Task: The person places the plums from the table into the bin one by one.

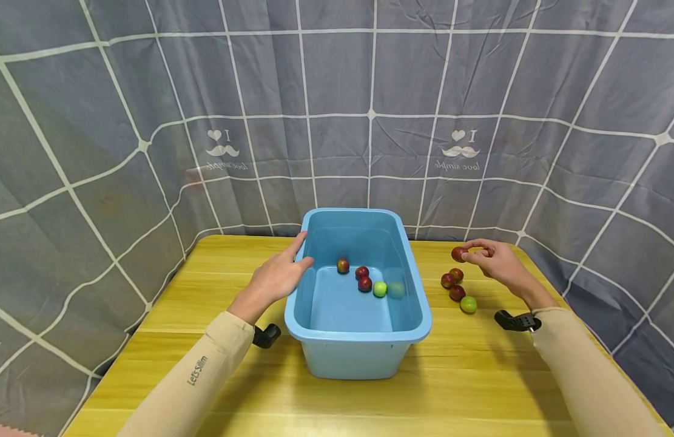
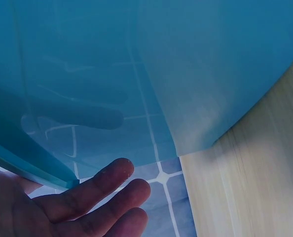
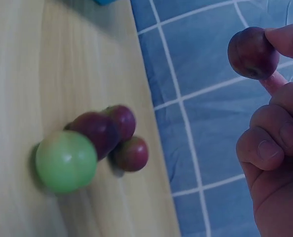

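Beige sleeves (image 1: 178, 388) reach in over wood-look counter (image 1: 364, 409), grey grid curtain (image 1: 337, 73) behind. R side of counter: 3 dark red plums (image 1: 457, 293) + 1 green fruit (image 1: 468, 304), clustered. Blue tub (image 1: 358, 358), approx mid-counter, has 3 reddish plums (image 1: 365, 284) + 1 lime-green fruit (image 1: 380, 289) inside. Hands: L hand (image 1: 273, 278) loosely spread at tub's L rim, fingers fairly straight; R hand (image 1: 497, 262) pinches single plum (image 1: 458, 254) btwn thumb & index, just beyond cluster.

Dark red plum (image 3: 253, 53) — between fingers (image 3: 290, 42)
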`<state>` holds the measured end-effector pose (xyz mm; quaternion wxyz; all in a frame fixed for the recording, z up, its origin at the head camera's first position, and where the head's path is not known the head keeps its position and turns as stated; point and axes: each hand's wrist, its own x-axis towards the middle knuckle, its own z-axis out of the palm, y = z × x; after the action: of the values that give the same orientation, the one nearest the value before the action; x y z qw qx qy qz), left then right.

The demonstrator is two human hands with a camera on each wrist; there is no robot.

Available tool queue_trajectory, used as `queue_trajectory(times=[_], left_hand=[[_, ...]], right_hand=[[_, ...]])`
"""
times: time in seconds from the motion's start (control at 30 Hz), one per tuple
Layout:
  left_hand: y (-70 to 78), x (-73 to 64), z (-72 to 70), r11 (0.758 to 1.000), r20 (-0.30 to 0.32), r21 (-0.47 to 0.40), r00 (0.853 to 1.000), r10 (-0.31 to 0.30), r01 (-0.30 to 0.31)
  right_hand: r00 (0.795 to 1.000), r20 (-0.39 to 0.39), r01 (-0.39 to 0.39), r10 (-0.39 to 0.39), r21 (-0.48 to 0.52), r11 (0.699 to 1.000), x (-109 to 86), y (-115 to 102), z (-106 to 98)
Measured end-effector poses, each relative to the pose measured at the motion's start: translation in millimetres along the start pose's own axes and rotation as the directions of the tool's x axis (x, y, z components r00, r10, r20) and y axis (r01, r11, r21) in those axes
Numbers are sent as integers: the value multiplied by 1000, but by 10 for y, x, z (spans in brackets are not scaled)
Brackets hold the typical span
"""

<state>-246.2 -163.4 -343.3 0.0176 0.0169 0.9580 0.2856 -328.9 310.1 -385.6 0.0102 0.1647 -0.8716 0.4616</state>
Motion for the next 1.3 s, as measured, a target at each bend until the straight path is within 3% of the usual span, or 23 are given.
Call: queue_trajectory(times=[0.4, 0.73, 1.3], left_hand=[[5, 1, -1, 1000, -2, 12, 1000, 0, 0], [-3, 11, 8, 1000, -4, 15, 1000, 0, 0], [7, 1, 4, 1000, -10, 8, 1000, 3, -3]], right_hand=[[993, 13, 114, -113, -113, 987, 101, -421, -11], [992, 32, 126, -123, -139, 982, 179, -803, 68], [960, 180, 249, -212, -216, 944, 377, -1214, 234]])
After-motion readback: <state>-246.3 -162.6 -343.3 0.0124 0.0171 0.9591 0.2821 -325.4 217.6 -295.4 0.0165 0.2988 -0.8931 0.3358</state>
